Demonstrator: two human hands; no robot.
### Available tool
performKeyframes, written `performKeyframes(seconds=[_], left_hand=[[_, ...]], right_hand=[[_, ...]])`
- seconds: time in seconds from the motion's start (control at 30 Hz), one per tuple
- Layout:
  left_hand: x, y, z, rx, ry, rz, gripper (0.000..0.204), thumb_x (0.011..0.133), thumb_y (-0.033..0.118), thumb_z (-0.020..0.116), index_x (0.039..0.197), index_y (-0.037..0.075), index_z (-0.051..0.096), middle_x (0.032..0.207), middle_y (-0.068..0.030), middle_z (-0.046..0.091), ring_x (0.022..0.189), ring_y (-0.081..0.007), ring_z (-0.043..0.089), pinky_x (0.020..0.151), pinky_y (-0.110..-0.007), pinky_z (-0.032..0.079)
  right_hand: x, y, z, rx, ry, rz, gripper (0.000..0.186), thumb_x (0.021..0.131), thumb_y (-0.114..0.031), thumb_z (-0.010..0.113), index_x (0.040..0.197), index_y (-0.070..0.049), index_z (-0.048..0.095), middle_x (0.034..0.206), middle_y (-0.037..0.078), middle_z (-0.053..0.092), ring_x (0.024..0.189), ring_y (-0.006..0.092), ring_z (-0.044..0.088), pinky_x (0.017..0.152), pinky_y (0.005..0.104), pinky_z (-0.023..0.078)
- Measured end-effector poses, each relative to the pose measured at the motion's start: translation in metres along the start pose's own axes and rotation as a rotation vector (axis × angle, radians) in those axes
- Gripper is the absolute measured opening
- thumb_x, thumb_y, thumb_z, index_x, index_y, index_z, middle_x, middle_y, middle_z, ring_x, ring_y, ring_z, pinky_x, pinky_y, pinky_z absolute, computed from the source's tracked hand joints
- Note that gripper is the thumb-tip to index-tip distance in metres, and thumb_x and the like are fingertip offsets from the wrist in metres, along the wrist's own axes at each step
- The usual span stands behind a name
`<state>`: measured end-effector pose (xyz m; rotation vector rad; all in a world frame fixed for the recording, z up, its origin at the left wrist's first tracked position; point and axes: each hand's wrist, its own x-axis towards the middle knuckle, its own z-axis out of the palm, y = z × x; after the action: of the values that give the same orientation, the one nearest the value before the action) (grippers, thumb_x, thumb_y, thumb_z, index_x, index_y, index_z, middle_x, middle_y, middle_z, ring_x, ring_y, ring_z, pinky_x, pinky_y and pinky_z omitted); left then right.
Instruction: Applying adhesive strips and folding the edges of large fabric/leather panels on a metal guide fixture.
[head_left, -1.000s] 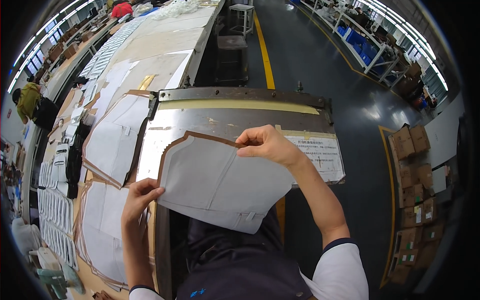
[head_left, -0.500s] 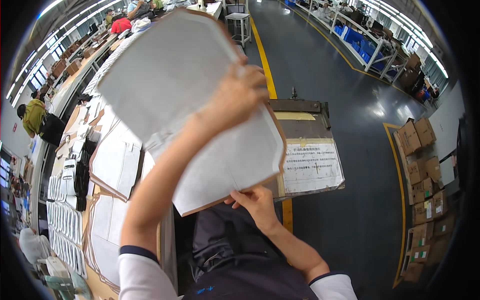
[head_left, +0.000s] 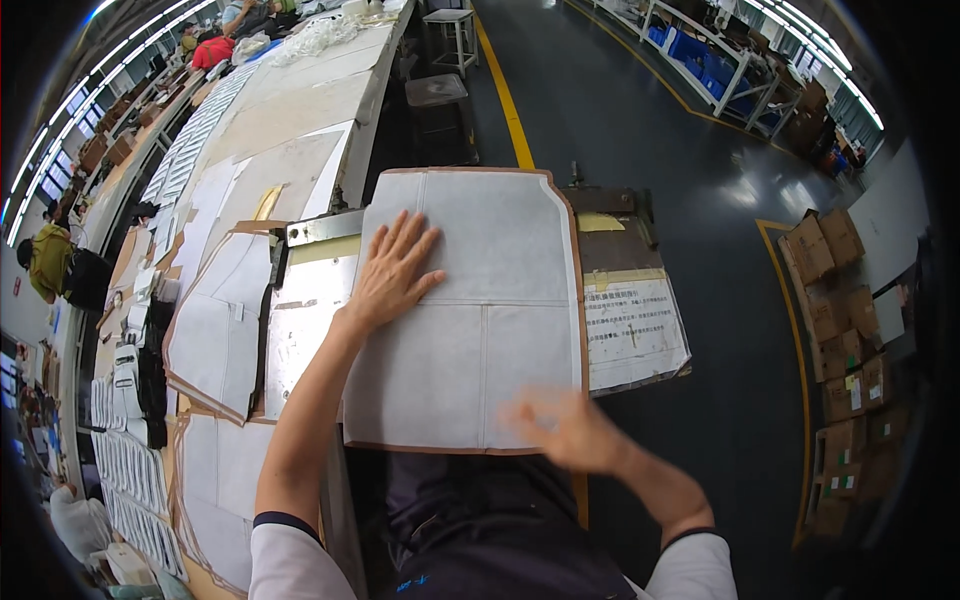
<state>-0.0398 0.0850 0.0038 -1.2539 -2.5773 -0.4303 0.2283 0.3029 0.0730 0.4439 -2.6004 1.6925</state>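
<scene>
— So, what lies biggest in view?
— A long work table (head_left: 300, 110) runs far to the left, and nearer sits a metal plate (head_left: 305, 320) with a printed sheet (head_left: 630, 330) at its right.
— And on the plate?
— A white padded panel (head_left: 490, 330) with a brown edge lies flat across it.
— The hands?
— The left hand (head_left: 392, 272) rests on the panel's left half, palm down, fingers spread wide, gripping nothing. The right hand (head_left: 562, 430) is at the panel's near right edge, blurred; I cannot tell its grip.
— Anything left of it?
— A stack of similar panels (head_left: 215, 335).
</scene>
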Motion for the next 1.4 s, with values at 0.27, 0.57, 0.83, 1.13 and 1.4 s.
performKeyframes(seconds=[0.27,0.57,0.83,1.13,1.4], left_hand=[[-0.049,0.042,-0.007,-0.034,-0.161,-0.036,0.071,0.106,0.057,0.044,0.16,0.011,0.041,0.168,-0.0205,0.029,0.159,-0.0356,0.018,0.127,-0.056,0.008],[-0.009,-0.007,0.0,-0.003,0.086,-0.118,0.051,0.107,0.038,0.051,0.146,0.005,0.055,0.158,-0.0176,0.048,0.15,-0.0323,0.039,0.121,-0.051,0.03],[-0.023,0.01,0.012,0.055,0.073,-0.122,0.056,0.107,0.037,0.049,0.152,0.004,0.049,0.159,-0.0178,0.046,0.152,-0.0326,0.036,0.124,-0.052,0.025],[0.0,0.007,0.02,0.115,0.127,-0.213,0.053,0.107,0.035,0.047,0.149,0.004,0.052,0.15,-0.019,0.051,0.144,-0.0343,0.044,0.119,-0.056,0.029],[0.001,0.006,0.014,0.14,0.173,-0.269,0.051,0.106,0.035,0.05,0.145,0.002,0.057,0.144,-0.0185,0.053,0.139,-0.0348,0.046,0.119,-0.05,0.03]], right_hand=[[0.179,0.132,-0.008,-0.824,0.279,-0.392,0.05,0.098,-0.037,0.067,0.136,-0.004,0.064,0.153,0.019,0.05,0.145,0.037,0.042,0.115,0.055,0.034],[0.185,0.125,0.012,-0.829,0.117,-0.307,0.056,0.101,-0.044,0.061,0.141,-0.004,0.058,0.161,0.019,0.041,0.154,0.0387,0.029,0.123,0.0603,0.021],[0.175,0.122,0.006,-0.829,0.06,-0.276,0.055,0.103,-0.042,0.058,0.143,-0.005,0.055,0.162,0.017,0.04,0.155,0.0354,0.029,0.125,0.0573,0.019],[0.203,0.138,0.007,-0.865,0.13,-0.356,0.056,0.102,-0.042,0.059,0.144,-0.005,0.058,0.157,0.02,0.047,0.149,0.0359,0.038,0.122,0.0587,0.024],[0.185,0.133,0.009,-0.904,0.256,-0.269,0.047,0.102,-0.034,0.061,0.14,-0.006,0.062,0.153,0.022,0.049,0.143,0.0465,0.041,0.116,0.0658,0.028]])
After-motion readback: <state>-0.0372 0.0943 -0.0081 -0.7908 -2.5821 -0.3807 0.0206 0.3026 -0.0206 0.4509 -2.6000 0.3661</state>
